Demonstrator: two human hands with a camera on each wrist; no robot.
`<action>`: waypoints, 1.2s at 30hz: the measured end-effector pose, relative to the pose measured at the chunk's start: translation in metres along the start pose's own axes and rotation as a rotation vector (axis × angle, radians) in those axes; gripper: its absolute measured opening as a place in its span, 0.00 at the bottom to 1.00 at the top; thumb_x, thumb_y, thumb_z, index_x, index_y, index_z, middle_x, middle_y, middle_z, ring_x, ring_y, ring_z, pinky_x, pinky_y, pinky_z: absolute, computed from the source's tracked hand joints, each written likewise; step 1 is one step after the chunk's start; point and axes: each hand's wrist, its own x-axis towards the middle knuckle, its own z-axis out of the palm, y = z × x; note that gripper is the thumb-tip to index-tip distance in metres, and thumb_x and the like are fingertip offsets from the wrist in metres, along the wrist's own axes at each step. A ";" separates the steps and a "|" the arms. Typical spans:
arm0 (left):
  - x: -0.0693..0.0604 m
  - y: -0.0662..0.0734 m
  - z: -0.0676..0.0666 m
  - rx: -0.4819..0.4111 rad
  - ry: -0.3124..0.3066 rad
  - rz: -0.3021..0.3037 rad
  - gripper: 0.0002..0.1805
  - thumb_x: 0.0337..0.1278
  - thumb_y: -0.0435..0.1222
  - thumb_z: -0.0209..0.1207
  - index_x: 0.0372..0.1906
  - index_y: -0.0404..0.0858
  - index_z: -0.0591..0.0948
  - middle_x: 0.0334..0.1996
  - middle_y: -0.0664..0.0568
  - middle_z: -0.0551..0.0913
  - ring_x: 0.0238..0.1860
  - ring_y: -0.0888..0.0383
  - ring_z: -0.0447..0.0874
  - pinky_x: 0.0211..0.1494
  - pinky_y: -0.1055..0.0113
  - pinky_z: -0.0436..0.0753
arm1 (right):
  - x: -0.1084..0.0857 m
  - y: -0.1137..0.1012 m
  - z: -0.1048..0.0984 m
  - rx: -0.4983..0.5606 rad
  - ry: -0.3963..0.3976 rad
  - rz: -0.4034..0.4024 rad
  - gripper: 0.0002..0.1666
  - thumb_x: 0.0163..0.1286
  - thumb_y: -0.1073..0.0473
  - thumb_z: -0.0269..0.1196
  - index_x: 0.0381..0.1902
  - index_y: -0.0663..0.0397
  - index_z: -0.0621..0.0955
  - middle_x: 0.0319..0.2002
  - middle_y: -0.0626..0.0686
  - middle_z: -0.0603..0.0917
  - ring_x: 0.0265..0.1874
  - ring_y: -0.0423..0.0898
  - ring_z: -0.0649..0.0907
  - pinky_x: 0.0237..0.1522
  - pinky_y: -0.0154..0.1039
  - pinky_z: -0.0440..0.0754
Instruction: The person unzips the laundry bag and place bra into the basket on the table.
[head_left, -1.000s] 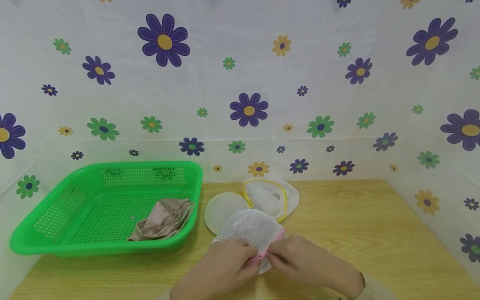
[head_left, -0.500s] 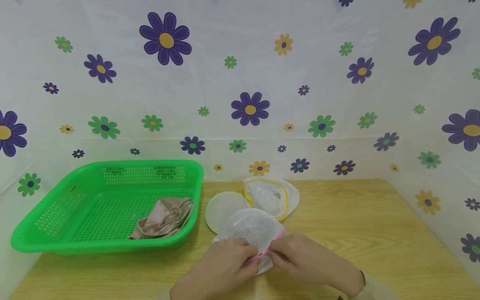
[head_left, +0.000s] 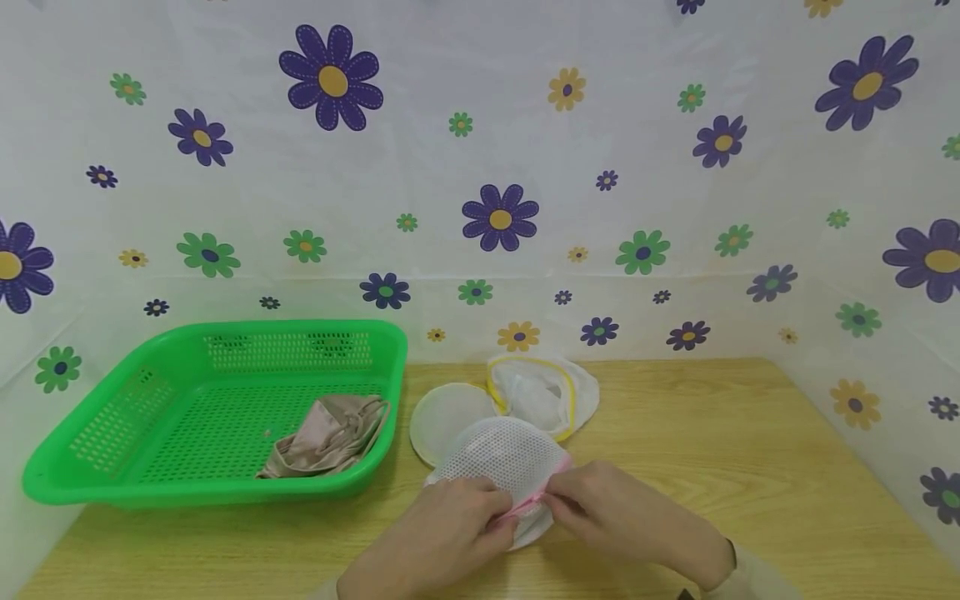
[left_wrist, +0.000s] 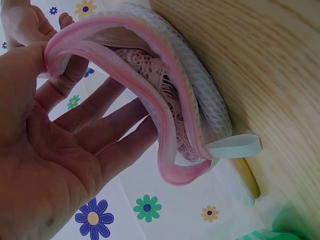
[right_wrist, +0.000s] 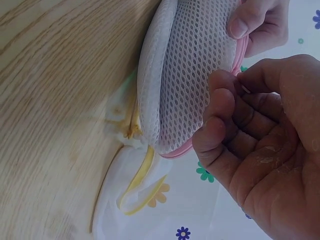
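Note:
A white mesh laundry bag [head_left: 498, 454] stands upright near the front of the table, its pink zipper edge [left_wrist: 165, 110] towards me. My left hand [head_left: 446, 529] grips the left part of that edge between thumb and fingers. My right hand [head_left: 622, 517] pinches the edge farther right; its fingertips hide whatever small part they hold, perhaps the zipper pull. In the left wrist view the two pink sides stand apart, and a pinkish lace garment [left_wrist: 150, 70] shows inside. A pale fabric loop [left_wrist: 235, 146] sticks out at one end of the opening.
A green perforated basket [head_left: 217, 496] sits at the left with a crumpled beige satin garment [head_left: 326, 437] in it. Behind the bag lie a round white mesh piece [head_left: 442, 417] and a white bag with yellow trim [head_left: 585, 392]. A flowered sheet [head_left: 420, 175] encloses the table.
My right hand has shifted slightly to the right along the pink edge. The left hand keeps its grip, and the bag stays in place.

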 end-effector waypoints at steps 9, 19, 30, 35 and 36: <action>0.000 -0.001 0.000 -0.055 -0.035 -0.018 0.19 0.65 0.41 0.59 0.18 0.51 0.68 0.19 0.65 0.64 0.21 0.71 0.59 0.23 0.77 0.61 | 0.000 0.001 -0.001 0.018 -0.009 0.032 0.17 0.74 0.63 0.60 0.23 0.45 0.74 0.19 0.33 0.64 0.20 0.22 0.60 0.20 0.19 0.63; 0.001 -0.002 0.000 -0.076 -0.049 -0.021 0.18 0.65 0.40 0.58 0.19 0.51 0.69 0.19 0.65 0.64 0.22 0.71 0.61 0.25 0.77 0.63 | 0.000 0.003 -0.004 0.041 -0.040 0.086 0.12 0.76 0.61 0.59 0.29 0.47 0.80 0.20 0.34 0.67 0.20 0.24 0.63 0.21 0.21 0.67; 0.002 -0.003 -0.001 -0.088 -0.066 -0.033 0.18 0.66 0.40 0.58 0.19 0.52 0.70 0.19 0.65 0.66 0.22 0.71 0.62 0.26 0.77 0.64 | -0.002 0.010 -0.006 0.032 -0.020 0.086 0.13 0.75 0.63 0.60 0.28 0.46 0.78 0.21 0.35 0.68 0.21 0.24 0.64 0.23 0.22 0.70; 0.002 -0.004 -0.001 -0.094 -0.069 -0.033 0.17 0.66 0.40 0.58 0.19 0.52 0.71 0.19 0.65 0.66 0.22 0.71 0.62 0.25 0.77 0.64 | -0.001 0.011 -0.007 0.039 -0.021 0.088 0.12 0.75 0.63 0.60 0.29 0.47 0.79 0.21 0.35 0.68 0.20 0.24 0.64 0.22 0.22 0.69; 0.002 -0.004 -0.001 -0.094 -0.069 -0.033 0.17 0.66 0.40 0.58 0.19 0.52 0.71 0.19 0.65 0.66 0.22 0.71 0.62 0.25 0.77 0.64 | -0.001 0.011 -0.007 0.043 -0.023 0.090 0.12 0.75 0.63 0.60 0.28 0.47 0.79 0.21 0.35 0.68 0.20 0.24 0.64 0.22 0.22 0.69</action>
